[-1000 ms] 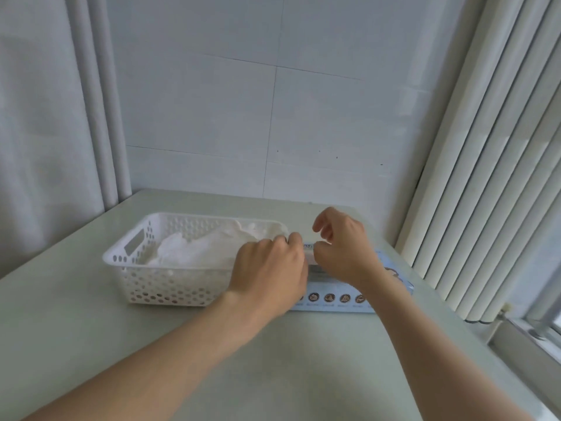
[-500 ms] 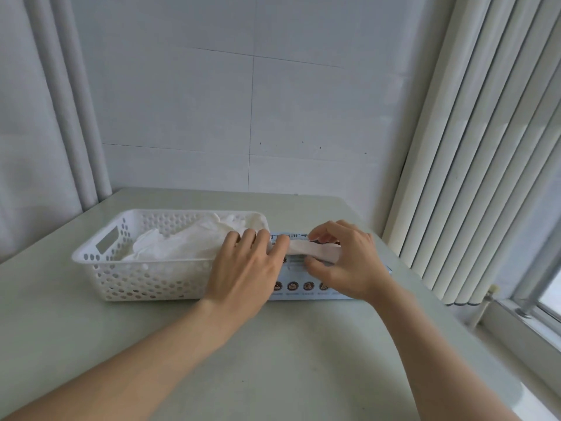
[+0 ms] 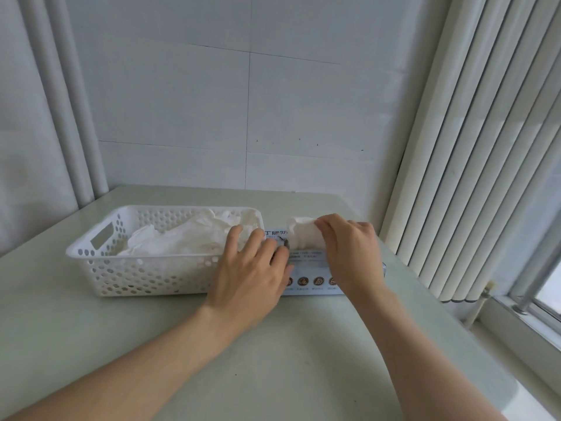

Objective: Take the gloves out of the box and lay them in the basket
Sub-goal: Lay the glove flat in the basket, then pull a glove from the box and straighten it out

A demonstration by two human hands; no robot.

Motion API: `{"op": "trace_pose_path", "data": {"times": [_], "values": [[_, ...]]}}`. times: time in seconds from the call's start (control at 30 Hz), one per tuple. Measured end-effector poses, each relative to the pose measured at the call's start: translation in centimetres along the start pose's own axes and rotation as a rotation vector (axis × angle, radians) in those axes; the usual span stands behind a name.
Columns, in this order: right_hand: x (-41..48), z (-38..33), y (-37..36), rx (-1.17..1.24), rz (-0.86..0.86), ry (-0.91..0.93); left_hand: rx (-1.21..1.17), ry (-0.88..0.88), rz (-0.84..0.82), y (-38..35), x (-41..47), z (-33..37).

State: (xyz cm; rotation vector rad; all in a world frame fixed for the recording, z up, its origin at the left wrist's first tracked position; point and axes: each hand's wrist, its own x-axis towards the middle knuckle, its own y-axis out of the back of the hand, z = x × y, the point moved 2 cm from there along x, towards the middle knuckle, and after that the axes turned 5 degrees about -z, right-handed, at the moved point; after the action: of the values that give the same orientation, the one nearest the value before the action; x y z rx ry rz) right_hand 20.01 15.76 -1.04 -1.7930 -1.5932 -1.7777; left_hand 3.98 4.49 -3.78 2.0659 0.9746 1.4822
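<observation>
White and crumpled, a glove (image 3: 302, 235) is sticking up from the top of the pale blue box (image 3: 309, 268), just right of the frame's centre. The right hand (image 3: 349, 253) is holding it in a curled grip. The left hand (image 3: 252, 271) is pressing flat on the box's left end, fingers straight, its grip holding nothing. Left of centre, just beside the box, the perforated basket (image 3: 100, 262) is holding a heap of gloves (image 3: 188, 238) on the greenish surface (image 3: 288, 360).

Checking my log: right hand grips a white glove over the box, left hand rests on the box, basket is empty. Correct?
No. The head view shows white gloves piled in the basket; the right hand grips a glove over the box, left hand resting on it.
</observation>
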Motion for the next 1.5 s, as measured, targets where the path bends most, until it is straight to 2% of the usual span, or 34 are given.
{"op": "trace_pose_path", "data": {"times": [0.13, 0.3, 0.5, 0.6, 0.73, 0.93, 1.07, 1.17, 1.33, 1.5], "values": [[-0.1, -0.6, 0.7, -0.053, 0.094, 0.017, -0.022, -0.003, -0.023, 0.3, -0.2, 0.2], [-0.1, -1.4, 1.6, -0.005, 0.198, 0.033, -0.038, -0.008, -0.03, 0.5, -0.4, 0.1], [0.0, -3.1, 3.0, 0.233, 0.287, -0.14, -0.063, -0.008, -0.025, 0.4, -0.6, 0.0], [0.1, -3.8, 3.4, 0.356, 0.269, -0.22, -0.164, 0.031, 0.023, 0.7, -0.7, 0.0], [0.2, -4.1, 3.4, 0.47, 0.222, -0.303, -0.435, 0.12, 0.162, 1.9, -0.7, -0.1], [0.0, -5.3, 2.8, 0.762, -0.06, -0.384, -0.761, 0.312, 0.225, 3.9, -0.1, -0.3], [-0.6, -6.2, 2.1, 0.861, -0.272, -0.45, -0.997, 0.413, 0.208, 3.5, 0.3, -1.1], [-0.8, -6.4, 1.8, 0.917, -0.377, -0.532, -1.024, 0.474, 0.263, 4.6, 0.6, -1.8], [-0.7, -5.7, 2.0, 0.892, -0.336, -0.654, -0.962, 0.521, 0.259, 4.2, 0.5, -3.6], [-0.4, -4.4, 2.0, 0.873, -0.125, -0.832, -0.868, 0.597, 0.255, 3.6, 0.4, -5.0]]}}
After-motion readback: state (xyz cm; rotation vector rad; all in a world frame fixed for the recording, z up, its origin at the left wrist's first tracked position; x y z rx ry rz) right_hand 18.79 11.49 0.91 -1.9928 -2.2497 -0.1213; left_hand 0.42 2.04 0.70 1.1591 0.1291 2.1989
